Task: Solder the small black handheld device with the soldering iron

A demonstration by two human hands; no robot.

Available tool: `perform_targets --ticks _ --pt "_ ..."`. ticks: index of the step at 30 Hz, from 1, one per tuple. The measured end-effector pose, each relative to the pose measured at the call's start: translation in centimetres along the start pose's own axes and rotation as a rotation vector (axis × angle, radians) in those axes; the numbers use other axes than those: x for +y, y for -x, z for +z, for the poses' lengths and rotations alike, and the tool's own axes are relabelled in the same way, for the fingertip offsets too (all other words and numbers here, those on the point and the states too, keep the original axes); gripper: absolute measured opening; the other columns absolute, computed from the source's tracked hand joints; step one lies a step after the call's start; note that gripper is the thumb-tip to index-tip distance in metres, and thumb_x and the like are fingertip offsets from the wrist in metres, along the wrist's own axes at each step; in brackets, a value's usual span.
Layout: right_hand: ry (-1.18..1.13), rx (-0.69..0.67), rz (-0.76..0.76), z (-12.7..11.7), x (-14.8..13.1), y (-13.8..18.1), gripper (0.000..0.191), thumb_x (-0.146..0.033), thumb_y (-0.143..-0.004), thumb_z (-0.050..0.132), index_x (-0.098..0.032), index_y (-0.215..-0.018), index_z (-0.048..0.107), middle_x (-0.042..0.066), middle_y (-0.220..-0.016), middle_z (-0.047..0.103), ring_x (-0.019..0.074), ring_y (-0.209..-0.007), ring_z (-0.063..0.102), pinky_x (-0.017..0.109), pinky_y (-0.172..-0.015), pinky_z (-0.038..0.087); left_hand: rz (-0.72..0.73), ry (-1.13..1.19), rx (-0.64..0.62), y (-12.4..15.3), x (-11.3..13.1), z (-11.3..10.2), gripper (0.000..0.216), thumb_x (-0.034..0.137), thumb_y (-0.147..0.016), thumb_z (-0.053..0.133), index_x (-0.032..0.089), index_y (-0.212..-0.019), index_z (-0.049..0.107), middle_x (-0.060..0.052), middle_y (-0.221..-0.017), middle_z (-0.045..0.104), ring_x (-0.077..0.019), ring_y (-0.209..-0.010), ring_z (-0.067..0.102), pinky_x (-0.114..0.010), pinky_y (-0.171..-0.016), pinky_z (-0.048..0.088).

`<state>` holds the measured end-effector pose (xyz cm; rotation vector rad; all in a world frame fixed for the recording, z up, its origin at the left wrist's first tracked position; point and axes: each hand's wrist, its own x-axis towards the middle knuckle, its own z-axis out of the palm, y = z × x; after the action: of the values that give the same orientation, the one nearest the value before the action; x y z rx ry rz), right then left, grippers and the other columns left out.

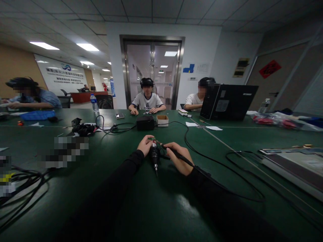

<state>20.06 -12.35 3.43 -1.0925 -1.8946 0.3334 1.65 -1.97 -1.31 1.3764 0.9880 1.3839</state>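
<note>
My left hand (145,144) is closed round the top of a black electric screwdriver (154,157), whose metal tip points toward me over the green table (161,208). My right hand (179,158) is closed on a thin black rod-like tool or cable that runs across its back, and its fingertips meet the left hand at the screwdriver's upper end. Both my arms wear black sleeves. Just what the fingertips pinch there is too small to make out.
A black cable (202,154) loops across the table to a black power box (145,123) beside a small cardboard box (162,120). An open laptop (227,101) stands at the right, a flat tray (292,164) at the far right. Three people sit along the far side.
</note>
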Motion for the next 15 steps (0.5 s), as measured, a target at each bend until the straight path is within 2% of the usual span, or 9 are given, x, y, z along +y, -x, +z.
perform_targets --ticks 15 --pt "-0.004 -0.025 0.004 -0.04 0.01 0.00 0.023 -0.030 -0.089 0.049 -0.021 -0.100 0.066 0.001 -0.077 0.070 0.0145 -0.067 0.064 0.025 -0.067 0.048 0.010 -0.039 -0.007 0.30 0.58 0.08 0.024 0.008 -0.073 0.053 0.017 -0.094 0.057 -0.002 -0.077 0.067 -0.0157 -0.077 0.064 -0.032 -0.085 0.048"
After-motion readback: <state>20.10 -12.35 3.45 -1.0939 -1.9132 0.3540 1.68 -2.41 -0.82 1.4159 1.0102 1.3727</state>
